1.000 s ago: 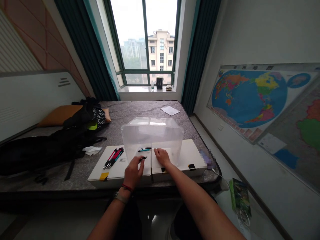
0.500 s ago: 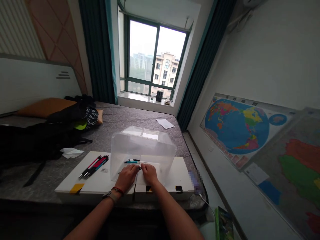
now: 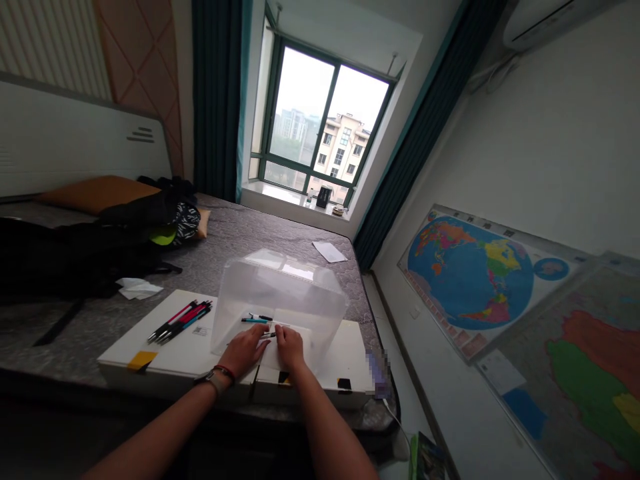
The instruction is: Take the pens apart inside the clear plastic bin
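Note:
My left hand [image 3: 243, 351] and my right hand [image 3: 290, 346] meet in front of a clear plastic bin [image 3: 280, 303] that lies on its side on two flat white boxes [image 3: 170, 350]. Together they pinch a dark pen [image 3: 267, 335] between their fingertips, at the bin's open mouth. Inside the bin lie a teal pen [image 3: 253, 321] and a dark pen just behind it. A bunch of several red, black and blue pens [image 3: 180, 321] lies on the left white box, clear of both hands.
The boxes rest on a grey quilted mattress [image 3: 240, 237]. Black bags and clothes [image 3: 85, 247] and crumpled tissue [image 3: 137, 288] lie to the left, a white paper [image 3: 329, 251] far back. Maps [image 3: 475, 280] hang on the right wall.
My view has swung left and up. My left hand carried the dark pen toward the bin's mouth and my right hand came over to meet it; both now pinch the pen.

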Tool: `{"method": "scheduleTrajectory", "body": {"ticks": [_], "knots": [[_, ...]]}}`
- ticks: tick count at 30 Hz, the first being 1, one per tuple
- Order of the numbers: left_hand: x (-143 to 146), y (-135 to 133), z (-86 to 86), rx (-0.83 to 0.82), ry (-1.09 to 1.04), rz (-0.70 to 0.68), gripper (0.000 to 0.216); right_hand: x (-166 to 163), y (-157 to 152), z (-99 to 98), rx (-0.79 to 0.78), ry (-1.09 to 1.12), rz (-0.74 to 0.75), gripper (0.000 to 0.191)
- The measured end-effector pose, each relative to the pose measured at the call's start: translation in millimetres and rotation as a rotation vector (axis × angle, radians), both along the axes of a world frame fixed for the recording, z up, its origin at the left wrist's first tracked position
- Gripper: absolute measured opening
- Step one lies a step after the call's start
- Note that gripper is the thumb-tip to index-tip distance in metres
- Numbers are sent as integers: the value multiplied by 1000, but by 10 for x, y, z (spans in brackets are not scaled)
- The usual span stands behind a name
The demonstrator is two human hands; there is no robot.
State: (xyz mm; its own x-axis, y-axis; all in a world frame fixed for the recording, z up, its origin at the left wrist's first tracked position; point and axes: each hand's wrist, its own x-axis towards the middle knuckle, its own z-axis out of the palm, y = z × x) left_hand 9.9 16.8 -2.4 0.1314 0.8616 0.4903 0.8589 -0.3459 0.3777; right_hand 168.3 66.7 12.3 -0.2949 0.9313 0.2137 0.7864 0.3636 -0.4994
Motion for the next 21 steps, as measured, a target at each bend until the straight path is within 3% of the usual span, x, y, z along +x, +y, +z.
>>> {"method": "scheduleTrajectory", "body": {"ticks": [21], "knots": [[12,-31,79,48,30,43,29,14,35,3,-50,77,-12,48]]}}
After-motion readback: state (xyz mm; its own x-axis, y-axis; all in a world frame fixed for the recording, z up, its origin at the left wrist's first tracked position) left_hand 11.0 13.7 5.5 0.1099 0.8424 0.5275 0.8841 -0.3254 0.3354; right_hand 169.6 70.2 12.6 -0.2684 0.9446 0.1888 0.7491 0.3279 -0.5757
